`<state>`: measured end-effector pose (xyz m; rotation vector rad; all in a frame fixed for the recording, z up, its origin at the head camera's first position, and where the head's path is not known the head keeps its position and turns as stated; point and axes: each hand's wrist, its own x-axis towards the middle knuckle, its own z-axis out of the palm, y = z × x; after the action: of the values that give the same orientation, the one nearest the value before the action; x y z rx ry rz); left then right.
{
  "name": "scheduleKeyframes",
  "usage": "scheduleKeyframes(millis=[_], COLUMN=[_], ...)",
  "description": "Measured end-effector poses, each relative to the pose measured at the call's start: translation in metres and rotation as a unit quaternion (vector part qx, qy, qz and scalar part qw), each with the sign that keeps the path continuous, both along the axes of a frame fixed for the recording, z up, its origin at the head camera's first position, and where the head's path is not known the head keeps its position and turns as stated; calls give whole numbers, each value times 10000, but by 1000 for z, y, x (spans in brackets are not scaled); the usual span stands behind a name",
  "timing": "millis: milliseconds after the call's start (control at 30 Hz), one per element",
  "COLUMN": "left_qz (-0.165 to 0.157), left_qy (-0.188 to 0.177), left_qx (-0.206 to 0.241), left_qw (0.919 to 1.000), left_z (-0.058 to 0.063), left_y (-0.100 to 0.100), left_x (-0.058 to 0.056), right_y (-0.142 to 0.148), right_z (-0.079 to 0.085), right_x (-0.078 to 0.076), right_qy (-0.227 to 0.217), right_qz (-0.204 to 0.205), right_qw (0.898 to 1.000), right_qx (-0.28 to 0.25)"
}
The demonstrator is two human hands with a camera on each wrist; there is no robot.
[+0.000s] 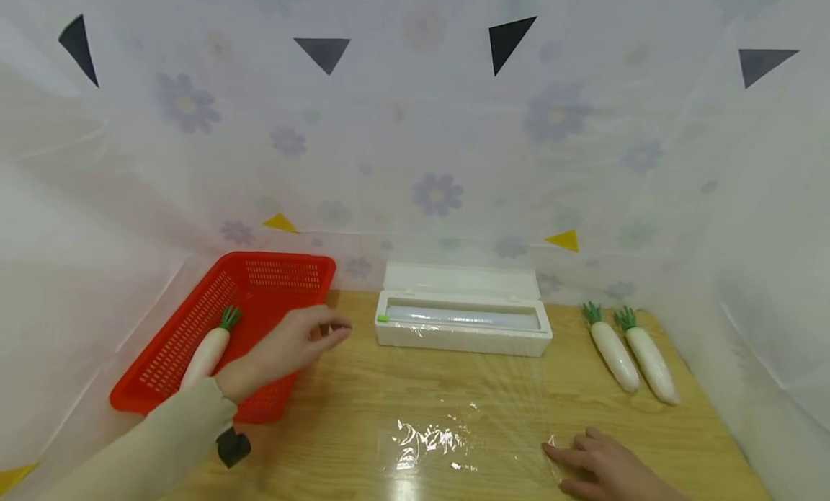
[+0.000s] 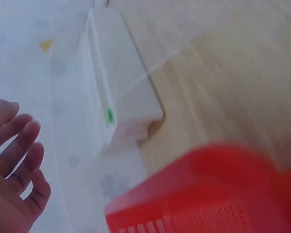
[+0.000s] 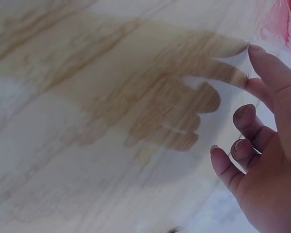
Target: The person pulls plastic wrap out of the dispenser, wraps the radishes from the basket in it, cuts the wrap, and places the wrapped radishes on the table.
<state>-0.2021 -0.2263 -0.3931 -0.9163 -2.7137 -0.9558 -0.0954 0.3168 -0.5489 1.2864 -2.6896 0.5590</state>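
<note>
Clear cling film (image 1: pixel 428 443) stretches over the wooden table from a white dispenser box (image 1: pixel 462 340), whose lid stands raised; the roll shows inside. My right hand (image 1: pixel 603 466) is at the film's near right edge, its forefinger and thumb tips touching the film-covered surface. In the right wrist view, those two fingertips (image 3: pixel 254 48) meet their reflections, while the other fingers bend loosely. My left hand (image 1: pixel 293 346) hovers beside the red basket (image 1: pixel 318 264), fingers loosely bent and holding nothing. A white radish (image 1: pixel 207 355) with a green top lies in the basket, partly hidden by my left arm.
Two more white radishes (image 1: pixel 614 357) lie side by side at the table's right. A small green slider (image 1: pixel 383 318) sits at the dispenser's left end. Behind stands a pale flowered curtain (image 1: pixel 434 148) with black and yellow triangles.
</note>
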Motion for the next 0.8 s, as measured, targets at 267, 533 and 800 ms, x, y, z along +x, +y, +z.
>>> scheduleKeyframes(millis=[267,533,800], left_qz=[1666,2474,3166], left_qy=[380,-352,-948], left_qx=[384,-696,-1450], left_qw=[9846,9658,9326], left_z=[11,0,-21], left_y=[-74,-126,-144], left_x=[-71,-92,-87], right_y=[-1,-1,-1], right_z=[-5,-1,-1], right_x=[1,-2,-5], right_qy=[228,275,395], right_qz=[6,61,41], right_qw=[9997,9996,9992], right_qx=[-48,-32,-27])
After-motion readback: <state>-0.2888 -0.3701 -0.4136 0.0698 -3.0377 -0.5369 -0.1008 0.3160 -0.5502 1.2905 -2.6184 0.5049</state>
